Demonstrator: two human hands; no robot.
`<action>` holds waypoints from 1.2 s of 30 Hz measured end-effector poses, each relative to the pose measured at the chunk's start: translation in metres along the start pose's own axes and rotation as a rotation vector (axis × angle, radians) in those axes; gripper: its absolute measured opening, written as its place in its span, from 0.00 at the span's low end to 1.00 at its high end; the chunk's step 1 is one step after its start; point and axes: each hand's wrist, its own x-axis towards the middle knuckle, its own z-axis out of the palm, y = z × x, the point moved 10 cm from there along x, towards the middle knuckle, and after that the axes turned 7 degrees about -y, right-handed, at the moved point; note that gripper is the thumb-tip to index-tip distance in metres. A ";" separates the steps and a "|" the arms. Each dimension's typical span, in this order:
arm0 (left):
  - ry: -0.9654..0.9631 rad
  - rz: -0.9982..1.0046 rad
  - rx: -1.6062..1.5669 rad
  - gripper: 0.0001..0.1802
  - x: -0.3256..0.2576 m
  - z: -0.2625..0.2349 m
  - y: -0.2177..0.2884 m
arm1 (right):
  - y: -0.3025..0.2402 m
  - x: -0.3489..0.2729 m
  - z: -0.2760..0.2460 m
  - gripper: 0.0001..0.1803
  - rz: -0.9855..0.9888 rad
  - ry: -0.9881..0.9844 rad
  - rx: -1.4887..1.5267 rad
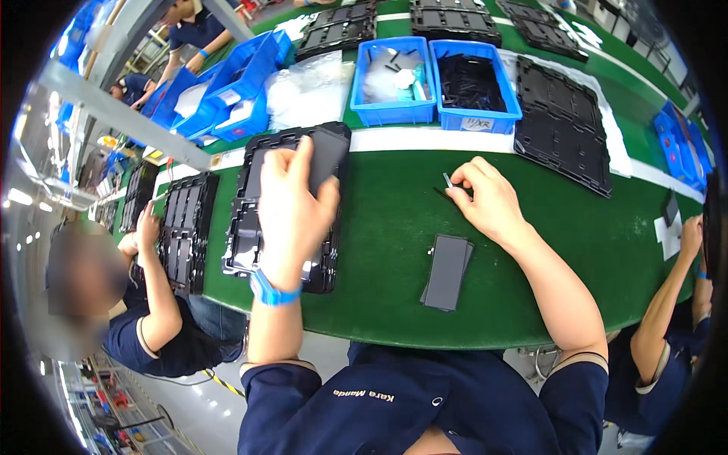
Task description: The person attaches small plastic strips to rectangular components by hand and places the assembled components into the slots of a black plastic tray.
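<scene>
My left hand, with a blue wrist strap, grips a dark flat panel like a phone screen between thumb and fingers. It is over the far part of a black moulded tray, partly hidden by my hand and forearm. My right hand pinches a small thin strip, light at one end, just above the green tabletop. A thin dark piece shows beside those fingertips. Nearer me lie dark phone-screen panels, stacked slightly askew, with a small tab at the left edge.
Two blue bins hold small parts and black strips. Right of them lies a black tray; clear plastic bags lie to their left. People work on both sides. A metal post slants at left.
</scene>
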 end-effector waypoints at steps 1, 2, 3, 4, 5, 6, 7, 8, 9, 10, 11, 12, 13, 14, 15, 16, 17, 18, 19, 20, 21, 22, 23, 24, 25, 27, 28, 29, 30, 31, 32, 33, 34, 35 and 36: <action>-0.028 -0.065 0.059 0.31 0.007 0.007 -0.024 | 0.002 -0.001 -0.001 0.10 -0.010 0.000 0.018; -0.054 -0.135 0.125 0.29 0.010 0.010 -0.047 | 0.000 0.000 -0.001 0.09 -0.027 -0.002 0.041; -0.049 -0.137 0.128 0.29 0.013 0.014 -0.056 | 0.000 0.001 -0.001 0.09 -0.033 -0.001 0.041; -0.096 -0.167 0.131 0.28 0.015 0.022 -0.066 | -0.001 0.001 -0.001 0.09 -0.041 0.002 0.029; -0.144 -0.200 0.138 0.27 0.014 0.029 -0.074 | -0.002 0.002 0.000 0.09 -0.050 0.002 0.021; -0.155 -0.196 0.157 0.26 0.014 0.033 -0.075 | -0.003 0.003 0.001 0.09 -0.054 0.002 0.023; -0.187 -0.205 0.161 0.25 0.014 0.038 -0.077 | -0.004 0.004 0.002 0.09 -0.056 -0.006 0.043; -0.222 -0.210 0.159 0.25 0.015 0.044 -0.076 | -0.003 0.004 0.002 0.09 -0.053 -0.013 0.057; -0.222 -0.208 0.156 0.25 0.016 0.044 -0.074 | -0.002 0.003 0.002 0.09 -0.051 -0.013 0.054; -0.205 -0.182 0.170 0.25 0.017 0.040 -0.069 | -0.002 0.003 0.002 0.09 -0.075 0.009 0.057; -0.189 -0.157 0.185 0.25 0.018 0.038 -0.064 | -0.002 0.002 0.001 0.09 -0.097 0.029 0.061; -0.191 -0.156 0.182 0.25 0.018 0.038 -0.062 | -0.002 0.002 0.000 0.09 -0.095 0.028 0.059; -0.178 -0.145 0.174 0.25 0.017 0.035 -0.059 | -0.001 0.002 -0.001 0.10 -0.072 0.009 0.067; -0.164 -0.134 0.167 0.25 0.015 0.031 -0.056 | -0.001 0.003 -0.001 0.10 -0.051 -0.009 0.076; -0.163 -0.110 0.205 0.25 0.013 0.030 -0.050 | -0.001 0.002 -0.002 0.10 -0.051 -0.010 0.075; -0.162 -0.110 0.203 0.25 0.011 0.026 -0.042 | -0.001 0.002 -0.002 0.10 -0.047 -0.016 0.062; -0.183 -0.053 0.140 0.25 0.010 0.021 -0.025 | -0.003 0.002 -0.003 0.10 -0.045 -0.022 0.049; -0.206 -0.002 0.079 0.24 0.006 0.020 -0.008 | -0.003 0.002 -0.001 0.10 -0.049 -0.027 0.051; -0.242 0.038 0.015 0.23 0.001 0.022 0.008 | -0.005 0.003 -0.001 0.10 -0.060 -0.020 0.044; -0.278 0.078 -0.054 0.23 -0.004 0.029 0.027 | -0.005 0.002 -0.001 0.09 -0.069 -0.013 0.034; -0.327 0.142 -0.090 0.24 -0.013 0.037 0.051 | -0.005 0.001 -0.001 0.09 -0.072 -0.018 0.032; -0.373 0.209 -0.127 0.26 -0.023 0.046 0.076 | -0.002 0.000 -0.003 0.09 -0.054 -0.022 0.059; -0.443 0.223 -0.099 0.29 -0.035 0.057 0.092 | -0.001 0.001 -0.002 0.08 -0.043 -0.029 0.090; -0.513 0.238 -0.073 0.31 -0.048 0.067 0.104 | -0.002 0.001 -0.001 0.08 -0.050 -0.035 0.089; -0.538 0.255 -0.076 0.34 -0.055 0.071 0.112 | -0.004 0.001 0.000 0.07 -0.059 -0.027 0.096; -0.587 0.293 -0.098 0.36 -0.066 0.077 0.123 | -0.005 0.001 0.001 0.07 -0.067 -0.019 0.101; -0.586 0.287 -0.099 0.36 -0.064 0.074 0.121 | -0.005 0.001 0.002 0.07 -0.068 -0.022 0.109; -0.546 0.222 -0.039 0.35 -0.050 0.065 0.113 | -0.001 0.001 0.001 0.06 -0.059 -0.020 0.112; -0.506 0.159 0.022 0.34 -0.035 0.058 0.100 | 0.001 0.001 0.001 0.06 -0.053 -0.017 0.110; -0.378 0.149 0.042 0.31 -0.017 0.046 0.085 | 0.003 0.001 0.000 0.07 -0.056 -0.016 0.102; -0.250 0.134 0.065 0.28 0.003 0.033 0.064 | 0.003 0.001 0.001 0.07 -0.063 -0.018 0.098; -0.187 0.148 0.091 0.24 0.021 0.026 0.046 | 0.004 0.001 0.001 0.07 -0.061 -0.017 0.097; -0.123 0.161 0.118 0.20 0.039 0.018 0.028 | 0.005 0.000 0.000 0.07 -0.061 -0.011 0.092; -0.120 0.199 0.126 0.18 0.054 0.023 0.006 | 0.004 0.000 -0.001 0.07 -0.065 -0.005 0.088; -0.115 0.232 0.139 0.16 0.065 0.030 -0.018 | 0.001 0.002 -0.001 0.07 -0.075 -0.004 0.090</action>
